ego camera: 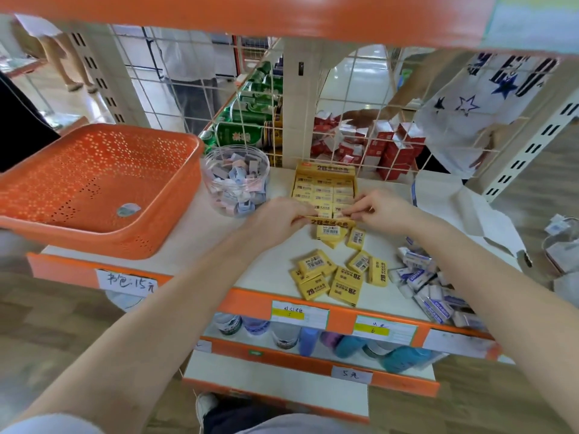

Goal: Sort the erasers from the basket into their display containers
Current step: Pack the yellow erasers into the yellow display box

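Two hands, the left hand [275,219] and the right hand [383,211], pinch the front flap [329,221] of the yellow display box [324,186] with curled fingers, probably steadying it for loading, though blur hides whether the right fingers also trap an eraser. Loose yellow erasers [332,277] lie just in front of the box, awaiting filing. The orange basket [78,170], left of it, holds one last piece [128,210].

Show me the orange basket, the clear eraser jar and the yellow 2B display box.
orange basket [78,183]: head view, bare perforated floor.
clear eraser jar [233,203]: head view, front wall.
yellow 2B display box [326,169]: head view, upright back flap.
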